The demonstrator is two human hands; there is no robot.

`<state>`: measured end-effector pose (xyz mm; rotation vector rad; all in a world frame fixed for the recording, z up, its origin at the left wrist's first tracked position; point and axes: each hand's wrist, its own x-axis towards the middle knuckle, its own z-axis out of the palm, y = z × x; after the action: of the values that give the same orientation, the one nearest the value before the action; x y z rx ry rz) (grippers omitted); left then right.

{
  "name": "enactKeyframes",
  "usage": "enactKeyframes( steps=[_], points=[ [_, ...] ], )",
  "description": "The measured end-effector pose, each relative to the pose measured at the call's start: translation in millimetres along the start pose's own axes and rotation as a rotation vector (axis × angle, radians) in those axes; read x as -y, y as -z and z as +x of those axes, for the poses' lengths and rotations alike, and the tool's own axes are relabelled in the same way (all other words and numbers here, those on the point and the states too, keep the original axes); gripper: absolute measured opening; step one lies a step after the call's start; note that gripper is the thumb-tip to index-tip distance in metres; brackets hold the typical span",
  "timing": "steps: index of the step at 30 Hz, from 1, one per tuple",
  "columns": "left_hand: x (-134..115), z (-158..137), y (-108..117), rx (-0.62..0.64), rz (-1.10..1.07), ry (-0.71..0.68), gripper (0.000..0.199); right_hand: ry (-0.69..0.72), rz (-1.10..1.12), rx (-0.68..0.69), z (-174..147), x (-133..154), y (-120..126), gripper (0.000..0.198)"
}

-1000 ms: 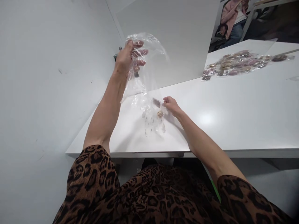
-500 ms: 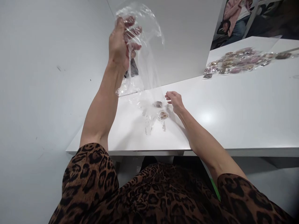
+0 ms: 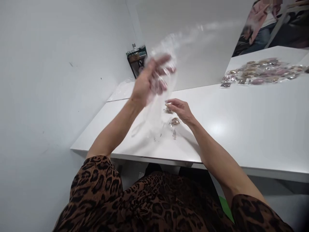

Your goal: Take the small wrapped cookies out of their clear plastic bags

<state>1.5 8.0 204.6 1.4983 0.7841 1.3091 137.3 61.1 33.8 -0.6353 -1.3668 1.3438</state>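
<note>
A clear plastic bag [image 3: 169, 43] is draped over my raised left hand [image 3: 153, 77], whose blurred fingers are partly spread and seen through the film. Part of the bag streams up and to the right, and its lower part hangs over the white table. My right hand [image 3: 177, 108] is closed in a pinch just above a small wrapped packet [image 3: 169, 110]; whether the fingertips grip the film or something else is hidden. A second wrapped packet [image 3: 174, 121], brownish in clear film, lies on the table just below that hand.
A pile of wrapped packets [image 3: 263, 71] lies at the table's right back, beside a grey upright panel [image 3: 202, 61]. Clear plastic sheeting [image 3: 123, 90] lies at the back left, before a dark shelf [image 3: 137, 58]. A person in pink [image 3: 262, 19] sits beyond.
My left hand has come down and to the right, and the bag's top now trails rightward. My right hand's fingers have closed into a pinch by the upper packet. The view has shifted slightly.
</note>
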Motion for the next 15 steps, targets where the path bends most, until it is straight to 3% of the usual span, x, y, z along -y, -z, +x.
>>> enactKeyframes(
  steps=[2, 5, 7, 10, 12, 14, 15],
  points=[
    [31, -19, 11, 0.013, 0.14, 0.151, 0.031, 0.031, 0.042, -0.018, -1, -1, -3, 0.042],
    [69, -45, 26, 0.035, 0.295, 0.366, 0.059, 0.082, 0.088, 0.006, -5, 1, -6, 0.035],
    [86, -54, 37, 0.073, 0.389, 0.453, 0.05, 0.077, 0.097, 0.038, -9, 4, -7, 0.031],
    [100, -52, 64, 0.031, 0.568, 0.376, 0.014, 0.033, 0.012, 0.005, -11, 5, -8, 0.03],
    [104, -38, 91, -0.052, 0.649, 0.254, 0.005, -0.003, -0.075, -0.049, -12, 6, -8, 0.031],
    [106, -14, 123, -0.205, 0.651, 0.184, 0.004, -0.052, -0.125, -0.073, -11, 7, -8, 0.031],
    [106, 1, 141, -0.34, 0.639, 0.161, 0.005, -0.073, -0.129, -0.078, -11, 9, -7, 0.031]
  ],
)
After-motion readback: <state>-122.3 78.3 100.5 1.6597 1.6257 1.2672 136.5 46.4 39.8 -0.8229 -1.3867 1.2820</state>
